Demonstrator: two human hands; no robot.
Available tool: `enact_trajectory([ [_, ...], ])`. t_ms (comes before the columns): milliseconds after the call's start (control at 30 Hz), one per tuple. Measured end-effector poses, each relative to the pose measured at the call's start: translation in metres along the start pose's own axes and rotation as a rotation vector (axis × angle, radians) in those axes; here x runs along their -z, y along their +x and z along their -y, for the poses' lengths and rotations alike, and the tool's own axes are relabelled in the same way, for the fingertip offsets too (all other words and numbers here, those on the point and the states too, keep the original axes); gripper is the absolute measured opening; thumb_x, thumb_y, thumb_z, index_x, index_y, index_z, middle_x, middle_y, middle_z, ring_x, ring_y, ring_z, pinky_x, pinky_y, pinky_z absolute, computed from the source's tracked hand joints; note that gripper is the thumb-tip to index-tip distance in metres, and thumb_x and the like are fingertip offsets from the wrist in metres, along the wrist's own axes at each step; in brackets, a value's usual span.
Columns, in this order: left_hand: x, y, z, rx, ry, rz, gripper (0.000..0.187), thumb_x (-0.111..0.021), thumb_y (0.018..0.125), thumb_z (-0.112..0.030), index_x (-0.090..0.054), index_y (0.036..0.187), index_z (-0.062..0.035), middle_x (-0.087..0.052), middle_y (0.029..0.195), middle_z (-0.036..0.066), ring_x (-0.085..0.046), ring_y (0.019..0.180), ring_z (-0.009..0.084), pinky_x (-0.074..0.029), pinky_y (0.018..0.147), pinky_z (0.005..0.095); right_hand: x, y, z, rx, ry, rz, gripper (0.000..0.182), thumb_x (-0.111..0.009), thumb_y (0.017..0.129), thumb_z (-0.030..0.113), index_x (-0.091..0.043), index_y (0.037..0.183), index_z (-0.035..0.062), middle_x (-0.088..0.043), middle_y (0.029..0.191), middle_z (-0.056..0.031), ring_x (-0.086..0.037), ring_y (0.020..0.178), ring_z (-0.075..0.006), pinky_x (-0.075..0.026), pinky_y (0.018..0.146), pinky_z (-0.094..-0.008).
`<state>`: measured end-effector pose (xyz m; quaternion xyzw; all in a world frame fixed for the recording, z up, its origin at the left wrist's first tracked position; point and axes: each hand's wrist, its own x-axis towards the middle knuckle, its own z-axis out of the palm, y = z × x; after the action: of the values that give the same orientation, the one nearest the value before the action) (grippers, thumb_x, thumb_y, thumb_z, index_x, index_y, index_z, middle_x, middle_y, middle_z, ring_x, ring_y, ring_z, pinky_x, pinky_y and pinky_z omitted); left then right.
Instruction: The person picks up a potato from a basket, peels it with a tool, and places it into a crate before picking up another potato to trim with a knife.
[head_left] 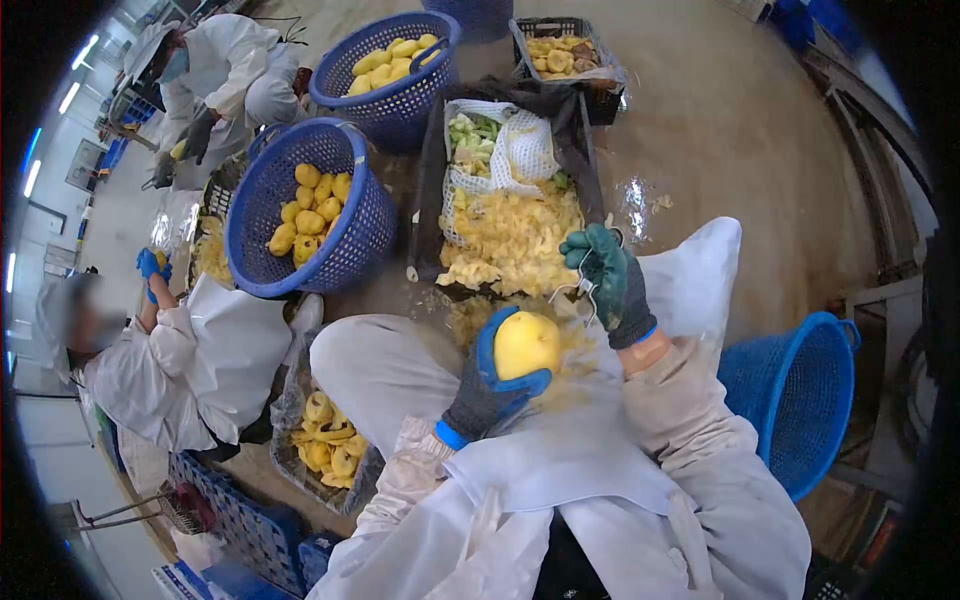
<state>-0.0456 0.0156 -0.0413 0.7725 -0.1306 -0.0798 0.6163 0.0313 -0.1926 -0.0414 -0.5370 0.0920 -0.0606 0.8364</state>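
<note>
My left hand [490, 385], in a dark glove with a blue palm, is closed around a smooth, rounded yellow fruit [527, 346] above my lap. To its right, my right hand [605, 275], in a green-coated glove, is closed on a thin, pale-framed peeler [572, 290]. The tool is apart from the fruit, and part of it is hidden by my fingers. Just beyond both hands, a black crate [428, 230] holds a heap of pale yellow peelings [515, 235], a white foam net [528, 150] and green scraps.
Blue baskets of yellow fruit [370, 225] [390, 115] stand at the front left. A blue basket [800, 400] is at my right. A lined crate of fruit pieces [290, 470] sits by my left knee. Two co-workers [170, 370] [235, 75] sit on the left.
</note>
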Motion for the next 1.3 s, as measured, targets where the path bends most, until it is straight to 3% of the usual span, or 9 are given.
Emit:
enact_trajectory([
  [167, -0.003, -0.004, -0.012, 0.137, -0.287, 0.078, 0.082, -0.08, 0.067, -0.022, -0.038, 0.134, -0.0013, -0.052, 0.123, 0.016, -0.054, 0.112, 0.0253, -0.045, 0.094, 0.037, -0.012, -0.018, 0.004, 0.297, -0.499, 0.499, 0.023, -0.055, 0.092, 0.018, -0.059, 0.105, -0.0002, -0.066, 0.097, -0.0091, -0.062, 0.081, -0.0182, -0.05, 0.075, -0.0311],
  [300, -0.003, -0.003, -0.01, 0.137, -0.319, 0.093, 0.079, -0.078, 0.07, -0.019, -0.037, 0.135, -0.0012, -0.052, 0.123, 0.014, -0.053, 0.112, 0.0232, -0.044, 0.095, 0.0358, 0.028, 0.024, -0.014, -0.059, 0.382, 0.055, 0.017, -0.053, 0.083, 0.003, -0.06, 0.099, 0.0034, -0.062, 0.091, -0.0046, -0.057, 0.076, -0.0112, -0.047, 0.069, -0.0252],
  [367, -0.006, -0.003, -0.004, 0.183, -0.286, 0.097, 0.079, -0.079, 0.071, -0.019, -0.038, 0.135, -0.0013, -0.052, 0.124, 0.014, -0.053, 0.112, 0.0226, -0.044, 0.096, 0.0356, -0.016, -0.017, 0.003, 0.164, -0.141, 0.268, 0.015, -0.054, 0.09, 0.014, -0.06, 0.099, 0.0031, -0.063, 0.088, -0.0072, -0.058, 0.076, -0.0126, -0.048, 0.071, -0.0268],
  [400, -0.003, 0.0, -0.015, 0.177, -0.254, 0.138, 0.079, -0.079, 0.07, -0.019, -0.038, 0.135, -0.0013, -0.052, 0.124, 0.013, -0.054, 0.111, 0.0218, -0.045, 0.095, 0.0357, -0.036, -0.03, 0.023, -0.344, 0.108, 0.168, 0.018, -0.055, 0.092, 0.017, -0.06, 0.101, 0.0025, -0.063, 0.086, -0.0086, -0.059, 0.076, -0.0131, -0.049, 0.07, -0.0281],
  [500, -0.003, -0.004, -0.022, 0.228, -0.429, 0.101, 0.078, -0.079, 0.071, -0.019, -0.038, 0.135, -0.0011, -0.052, 0.123, 0.012, -0.053, 0.111, 0.0207, -0.045, 0.095, 0.0353, 0.029, 0.019, -0.028, 0.247, -0.204, 0.201, 0.021, -0.062, 0.089, 0.018, -0.059, 0.099, -0.0006, -0.065, 0.088, -0.0114, -0.062, 0.074, -0.018, -0.052, 0.067, -0.0337],
  [533, 0.002, -0.003, -0.02, 0.164, -0.272, 0.138, 0.078, -0.077, 0.07, -0.015, -0.038, 0.137, -0.0031, -0.051, 0.126, 0.011, -0.052, 0.114, 0.0202, -0.043, 0.098, 0.0354, 0.033, 0.03, -0.02, -0.166, 0.361, 0.029, 0.018, -0.062, 0.088, 0.014, -0.06, 0.098, -0.001, -0.065, 0.088, -0.0116, -0.062, 0.074, -0.0176, -0.052, 0.067, -0.03],
  [633, -0.002, 0.005, -0.016, 0.202, -0.312, 0.148, 0.078, -0.077, 0.07, -0.014, -0.038, 0.136, -0.0031, -0.052, 0.125, 0.011, -0.051, 0.115, 0.0201, -0.042, 0.098, 0.0361, -0.019, -0.012, 0.003, 0.268, -0.263, 0.458, 0.02, -0.061, 0.09, 0.018, -0.059, 0.094, -0.001, -0.062, 0.081, -0.0087, -0.06, 0.071, -0.0173, -0.051, 0.066, -0.0286],
  [667, -0.001, 0.003, -0.018, 0.172, -0.298, 0.165, 0.078, -0.077, 0.07, -0.015, -0.038, 0.136, -0.0025, -0.051, 0.125, 0.011, -0.052, 0.114, 0.0208, -0.043, 0.098, 0.0357, -0.027, -0.02, 0.007, -0.28, 0.119, 0.184, 0.02, -0.058, 0.091, 0.018, -0.059, 0.095, -0.0017, -0.062, 0.08, -0.0084, -0.06, 0.074, -0.0175, -0.051, 0.069, -0.0293],
  [1300, -0.001, -0.01, -0.012, 0.38, -0.779, 0.183, 0.063, -0.064, 0.083, -0.026, -0.039, 0.135, -0.0019, -0.054, 0.124, 0.012, -0.056, 0.11, 0.0231, -0.048, 0.091, 0.0361, 0.031, 0.023, -0.052, 0.101, 0.1, 0.145, 0.032, -0.052, 0.095, 0.029, -0.059, 0.104, -0.0005, -0.066, 0.094, -0.0141, -0.064, 0.084, -0.0227, -0.051, 0.075, -0.0349],
])
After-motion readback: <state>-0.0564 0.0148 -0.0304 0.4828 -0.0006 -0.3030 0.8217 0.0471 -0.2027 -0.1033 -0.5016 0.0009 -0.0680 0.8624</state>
